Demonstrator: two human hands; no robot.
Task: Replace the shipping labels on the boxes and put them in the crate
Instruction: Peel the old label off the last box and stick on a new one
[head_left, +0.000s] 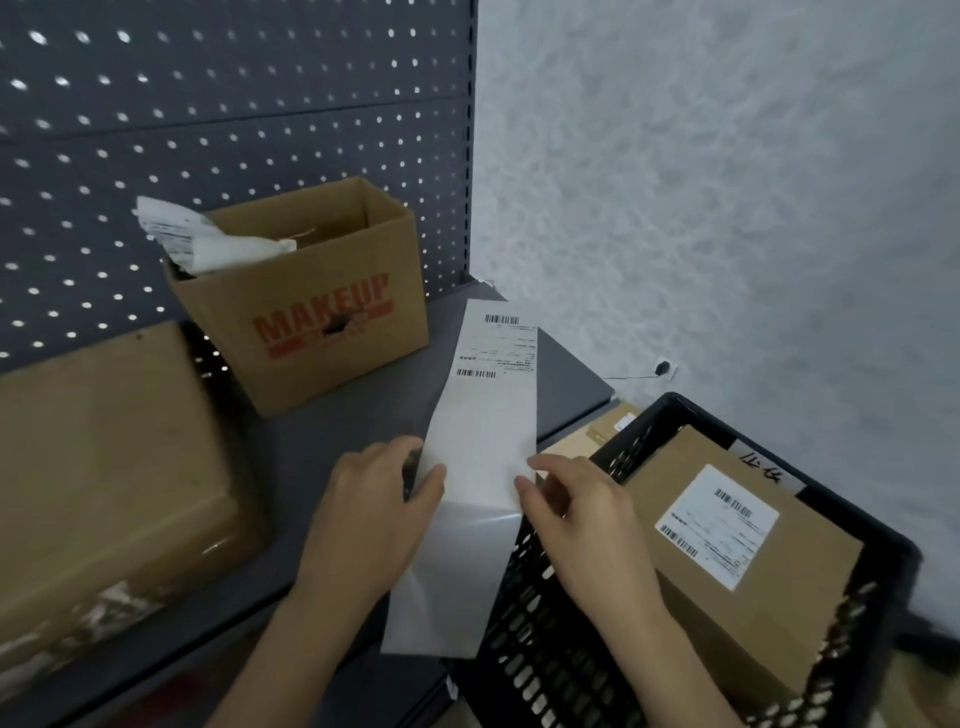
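A long white strip of shipping labels (483, 431) is held upright over the grey shelf, printed barcodes on its upper part. My left hand (374, 514) pinches its left edge and my right hand (582, 514) pinches its right edge, near the middle fold. A large brown box (98, 467) with torn label residue on its front lies at the left. In the black crate (883, 561) at the right sits a brown box (810, 566) bearing a white label (719, 525).
An open "MAKEUP" carton (311, 312) holding crumpled label scraps (202, 241) stands at the back against the pegboard (234, 104). The grey shelf (332, 431) ends beside the crate. More small boxes (608, 428) lie below, behind the crate. A textured wall is at the right.
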